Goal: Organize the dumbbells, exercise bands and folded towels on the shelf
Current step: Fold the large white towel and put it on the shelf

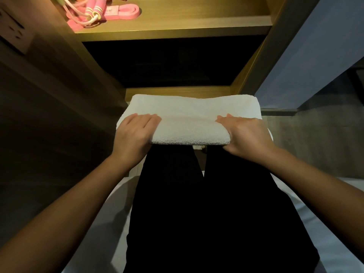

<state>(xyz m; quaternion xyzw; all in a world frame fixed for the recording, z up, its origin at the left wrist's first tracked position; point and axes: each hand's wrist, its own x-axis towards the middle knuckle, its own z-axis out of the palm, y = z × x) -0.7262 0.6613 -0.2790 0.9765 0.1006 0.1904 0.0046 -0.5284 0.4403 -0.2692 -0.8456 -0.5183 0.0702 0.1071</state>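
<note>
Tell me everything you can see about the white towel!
The towel is white, fluffy terry cloth, folded into a thick, flat rectangle with a rounded fold along its near edge. It lies level, long side across the view, in front of the lower wooden shelf board; whether its far edge rests there cannot be told. The left hand holds its near left corner and the right hand its near right corner, fingers lying on top.

The folded white towel (193, 119) was a thick, flat rectangle, held level, with its long edges running from 9 to 3 o'clock. The pink exercise bands (128, 10) lay flat on the wooden shelf (177, 24), at 11 o'clock from the towel.
</note>
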